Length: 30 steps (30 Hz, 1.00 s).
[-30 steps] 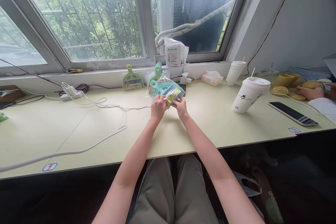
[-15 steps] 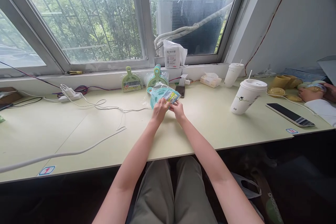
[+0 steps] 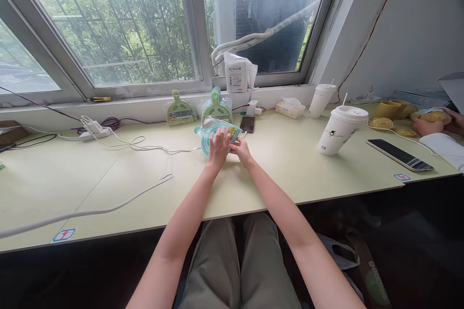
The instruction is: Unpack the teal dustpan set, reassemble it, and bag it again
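Dustpan point(image 3: 205, 146) at twelve o'clock, over the worktop point(image 3: 304, 174).
Left hand point(image 3: 216, 151) spreads fingers across its wrapped front, grip unclear; right hand point(image 3: 240, 150) clamps fingers on its edge, seemingly steadying it.

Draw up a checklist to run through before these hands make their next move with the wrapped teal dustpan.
1. Left hand on the teal dustpan: ok, lying across its front.
2. Right hand on the package: ok, at its lower right edge.
3. Label fully uncovered: not ok, the left hand hides part of it.
4. Plastic wrap sealed: cannot tell, any opening is too small to make out.
5. White cable free of the dustpan: cannot tell, it runs up close to its left side.
6. Nearer white cup apart from both hands: ok.
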Available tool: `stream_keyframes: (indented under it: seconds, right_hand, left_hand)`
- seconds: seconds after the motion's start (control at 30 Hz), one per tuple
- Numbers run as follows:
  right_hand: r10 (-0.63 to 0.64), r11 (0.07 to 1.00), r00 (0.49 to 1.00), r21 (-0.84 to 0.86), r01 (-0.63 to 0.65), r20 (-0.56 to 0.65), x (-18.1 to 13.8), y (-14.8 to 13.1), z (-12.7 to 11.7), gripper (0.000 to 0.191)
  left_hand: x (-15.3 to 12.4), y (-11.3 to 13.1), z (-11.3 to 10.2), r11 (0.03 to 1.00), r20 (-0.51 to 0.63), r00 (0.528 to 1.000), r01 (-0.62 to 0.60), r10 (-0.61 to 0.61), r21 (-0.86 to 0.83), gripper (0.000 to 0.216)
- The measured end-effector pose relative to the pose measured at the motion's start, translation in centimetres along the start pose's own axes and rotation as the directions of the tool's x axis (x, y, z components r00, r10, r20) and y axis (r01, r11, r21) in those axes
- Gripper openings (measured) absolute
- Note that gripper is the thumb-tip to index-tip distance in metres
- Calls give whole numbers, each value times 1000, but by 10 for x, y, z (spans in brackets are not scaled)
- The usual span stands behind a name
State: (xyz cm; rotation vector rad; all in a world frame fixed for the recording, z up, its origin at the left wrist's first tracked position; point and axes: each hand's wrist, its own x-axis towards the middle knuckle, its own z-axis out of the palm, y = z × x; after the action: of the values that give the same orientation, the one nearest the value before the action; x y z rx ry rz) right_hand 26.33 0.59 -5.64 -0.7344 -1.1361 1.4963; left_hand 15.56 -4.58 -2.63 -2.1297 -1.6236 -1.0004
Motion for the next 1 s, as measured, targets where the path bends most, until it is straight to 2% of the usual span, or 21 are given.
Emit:
stream_keyframes:
  seconds: [0.27,0.4,0.7,0.87,1.0]
  right_hand:
    - [10,1000,1000,-8,-11,-27,1,-2,0,33]
    - [10,1000,1000,3,-10,-5,-2,-3,2,31]
    - [4,999,1000,-48,-4,11,-4,-6,2,31]
    - [29,997,1000,-74,-29,8,-3,-4,1,32]
    - [25,996,999,-83,-22,29,-5,-5,2,30]
  left_hand:
    - [1,-7,-2,998,98,995,26,-32,59,59]
    - [4,-10,-7,992,84,994,62,-72,109,61]
    - [2,-5,-9,973,57,995,64,-79,223,59]
    - [2,-5,-12,973,108,991,52,-78,225,55]
    - [4,-4,-15,969,98,984,124,-148,216,58]
